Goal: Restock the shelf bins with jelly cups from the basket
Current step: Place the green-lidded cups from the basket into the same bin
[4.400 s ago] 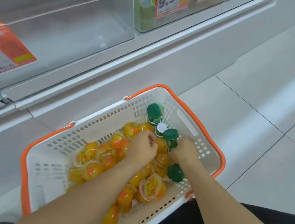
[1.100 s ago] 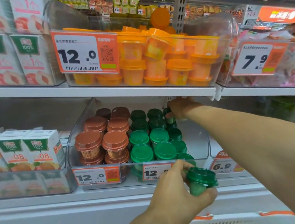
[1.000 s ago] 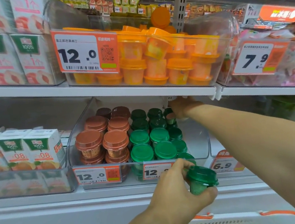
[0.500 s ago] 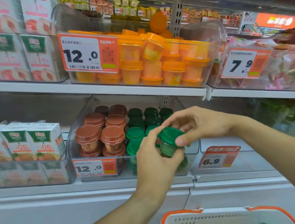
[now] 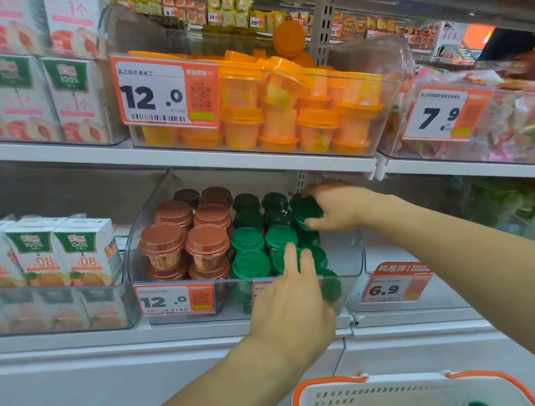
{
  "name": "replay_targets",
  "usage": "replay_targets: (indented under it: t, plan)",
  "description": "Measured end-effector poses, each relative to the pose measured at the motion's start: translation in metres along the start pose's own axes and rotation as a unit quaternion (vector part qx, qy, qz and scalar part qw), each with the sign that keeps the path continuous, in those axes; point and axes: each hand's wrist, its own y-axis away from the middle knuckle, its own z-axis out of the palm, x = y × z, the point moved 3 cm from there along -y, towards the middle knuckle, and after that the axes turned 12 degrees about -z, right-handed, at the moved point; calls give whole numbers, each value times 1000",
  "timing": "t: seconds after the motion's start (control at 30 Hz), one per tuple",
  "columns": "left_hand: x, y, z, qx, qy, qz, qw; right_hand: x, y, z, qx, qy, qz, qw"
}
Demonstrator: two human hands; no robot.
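A clear shelf bin point(image 5: 348, 254) on the lower shelf holds rows of green-lidded jelly cups point(image 5: 250, 263) beside brown-lidded cups point(image 5: 207, 240). My right hand point(image 5: 337, 208) reaches into the back right of the bin and grips one green-lidded cup point(image 5: 307, 213) above the rear row. My left hand point(image 5: 292, 301) is at the bin's front wall, with straight fingers pointing up against the front green cups and holding nothing. The white basket point(image 5: 405, 383) with an orange rim shows at the bottom edge; a green lid peeks out inside it.
Above the bin, a shelf edge point(image 5: 256, 161) carries a clear bin of orange cups point(image 5: 283, 104). Juice cartons point(image 5: 41, 255) fill the bin to the left. A bin with a 6.9 tag point(image 5: 396, 284) and bagged sweets point(image 5: 494, 111) lie to the right.
The green cup passed from my left hand to my right, which carried it to the back of the bin. My left hand moved to the bin's front, holding nothing.
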Motion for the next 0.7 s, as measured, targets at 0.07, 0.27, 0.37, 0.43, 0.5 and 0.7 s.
replay_targets:
  t: [0.07, 0.27, 0.37, 0.43, 0.5, 0.7]
  plan:
    - [-3, 0, 4, -26, -32, -3, 999, 2, -8, 4, -39, 22, -9, 999]
    - [-7, 0, 6, -36, -39, -2, 999, 10, -22, 15, -108, 64, 1, 992]
    - [-9, 0, 8, -36, -40, 0, 999, 12, -24, 22, -104, 98, 2, 990]
    - [-9, 0, 8, -31, -42, 0, 999, 14, -25, 24, -100, 116, 2, 988]
    - [-9, 0, 9, -25, -44, 0, 999, 16, -26, 25, -97, 130, 3, 987]
    - [-7, -2, 12, -17, -41, 1, 999, 12, -28, 26, -99, 145, 9, 984]
